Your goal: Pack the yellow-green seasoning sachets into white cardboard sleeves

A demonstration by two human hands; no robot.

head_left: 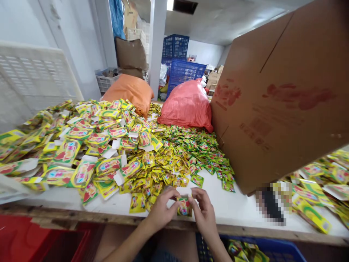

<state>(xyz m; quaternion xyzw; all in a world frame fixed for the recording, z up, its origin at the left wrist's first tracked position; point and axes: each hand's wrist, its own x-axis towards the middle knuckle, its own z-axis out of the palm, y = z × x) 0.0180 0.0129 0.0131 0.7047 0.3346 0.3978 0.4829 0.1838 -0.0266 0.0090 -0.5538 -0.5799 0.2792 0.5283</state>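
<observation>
Near the table's front edge, my left hand (163, 206) and my right hand (203, 208) pinch a small printed carton (184, 207) from both sides. Its white flap stands up at the top, between my fingertips. Just beyond my hands lie yellow sachets (159, 178) in a loose heap, with green sachets (201, 145) behind and to the right. To the left of my hands spreads a big pile of yellow-and-green cartons (81, 171), several with white flaps open. Whether anything is inside the held carton is hidden.
A large cardboard box (278, 102) leans over the table's right side, with more cartons (311, 203) beyond it. An orange sack (131, 91) and a red sack (188, 103) stand at the back. Below the edge are a blue crate (283, 251) and a red container (24, 236).
</observation>
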